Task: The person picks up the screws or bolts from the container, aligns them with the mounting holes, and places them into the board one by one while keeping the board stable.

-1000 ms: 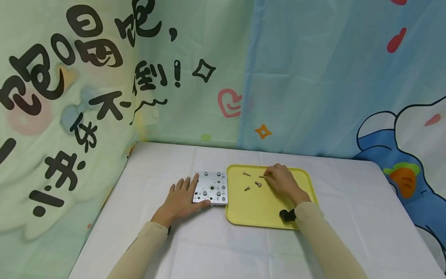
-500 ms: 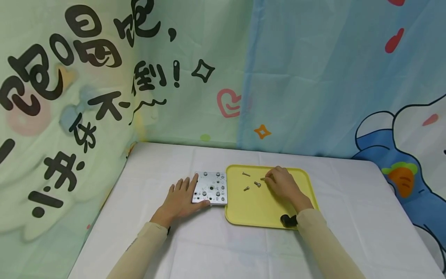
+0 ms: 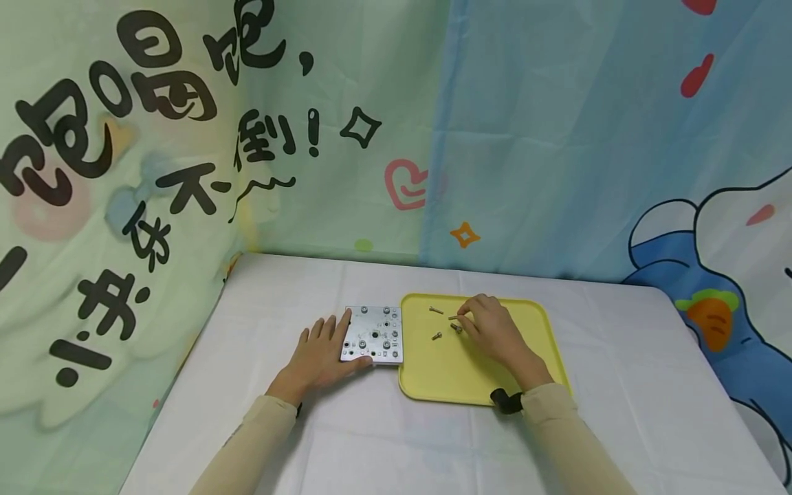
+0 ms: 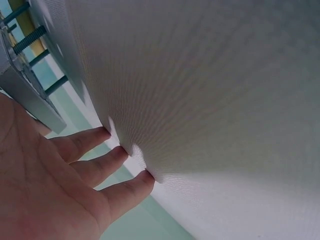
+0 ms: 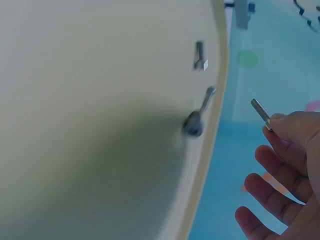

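- Right hand (image 3: 493, 331) pinches a bolt (image 5: 260, 111) over the yellow tray (image 3: 442, 375); fingertips hide its gripped end.
- Left hand (image 3: 317, 354), fingers outstretched, touches the metal plate (image 3: 378, 324) beside the tray; left wrist view crops the plate.

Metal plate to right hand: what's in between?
Loose screws on the yellow tray, seen in the head view. The right hand pinches another screw; the metal plate is across from it.

Wht tbl (image 3: 383, 433): plate (image 3: 374, 326), yel tray (image 3: 445, 375).
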Demonstrator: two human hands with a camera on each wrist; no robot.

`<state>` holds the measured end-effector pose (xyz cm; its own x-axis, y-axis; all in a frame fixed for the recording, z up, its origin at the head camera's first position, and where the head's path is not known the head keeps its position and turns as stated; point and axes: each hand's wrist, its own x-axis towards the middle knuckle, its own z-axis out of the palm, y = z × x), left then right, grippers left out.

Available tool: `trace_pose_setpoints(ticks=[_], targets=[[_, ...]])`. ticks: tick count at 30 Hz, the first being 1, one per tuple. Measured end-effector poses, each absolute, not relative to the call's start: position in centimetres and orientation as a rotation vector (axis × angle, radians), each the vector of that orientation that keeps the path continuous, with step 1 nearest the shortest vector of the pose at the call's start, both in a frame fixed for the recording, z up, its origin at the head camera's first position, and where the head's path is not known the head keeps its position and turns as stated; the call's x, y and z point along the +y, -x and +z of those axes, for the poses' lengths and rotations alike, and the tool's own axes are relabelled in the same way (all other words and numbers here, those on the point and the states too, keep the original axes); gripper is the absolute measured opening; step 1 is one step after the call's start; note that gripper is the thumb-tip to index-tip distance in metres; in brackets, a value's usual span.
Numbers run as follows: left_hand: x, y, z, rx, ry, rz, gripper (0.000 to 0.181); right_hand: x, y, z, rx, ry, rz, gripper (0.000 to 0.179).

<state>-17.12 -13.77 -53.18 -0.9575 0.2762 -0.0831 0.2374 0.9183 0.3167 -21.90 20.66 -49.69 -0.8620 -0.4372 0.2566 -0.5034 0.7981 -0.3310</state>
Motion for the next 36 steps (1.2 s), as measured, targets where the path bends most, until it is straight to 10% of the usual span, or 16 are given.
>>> trace_pose_setpoints(ticks=[36], targets=[[-13.9, 17.2, -53.4, 2.951, -0.403, 0.413, 0.107, 9.9, 19.3, -48.9, -2.588, -1.263, 0.458, 0.004]])
